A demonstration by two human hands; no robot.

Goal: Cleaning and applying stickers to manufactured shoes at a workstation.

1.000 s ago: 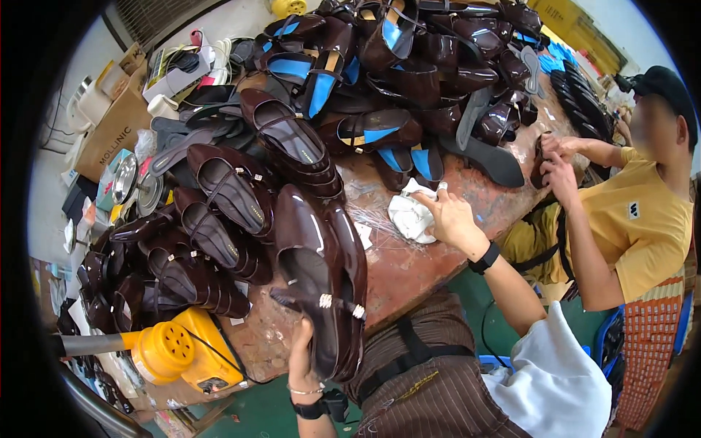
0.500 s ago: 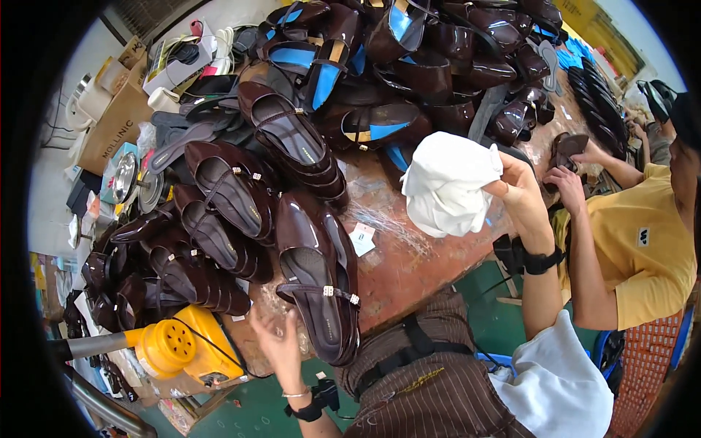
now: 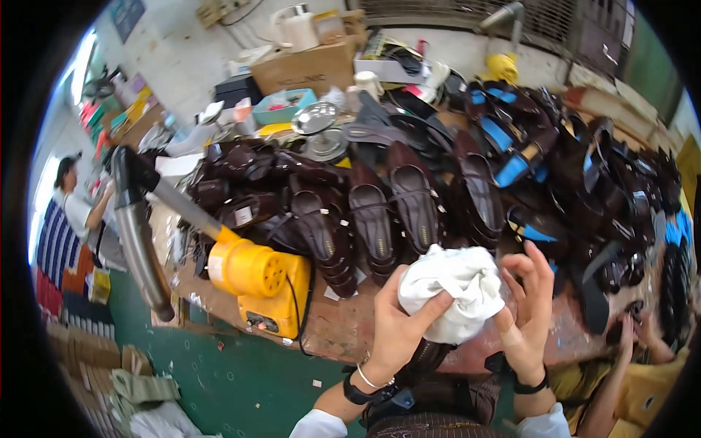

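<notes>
A bunched white cloth [image 3: 454,281] is in front of me, above the near edge of the workbench. My left hand [image 3: 401,321] is closed on its left side, thumb pressed over the top. At its right edge is my right hand [image 3: 531,310], with fingers apart and raised; the thumb is close to the cloth, and whether it touches I cannot tell. Just below the cloth a dark shoe [image 3: 426,358] shows in part, the rest hidden. Beyond stand glossy dark brown strapped flats [image 3: 374,223] with small shiny ornaments.
A yellow blower-like machine [image 3: 272,292] with a grey metal tube [image 3: 139,241] stands at the left bench edge. Many brown shoes, some with blue insoles [image 3: 496,135], pile up at right. A person in yellow [image 3: 650,390] works at far right; another person [image 3: 84,204] is at far left.
The view has swung left. The white cloth, held before in my right hand, is now gripped by my left. My right hand's fingers have spread, and both hands have come together.
</notes>
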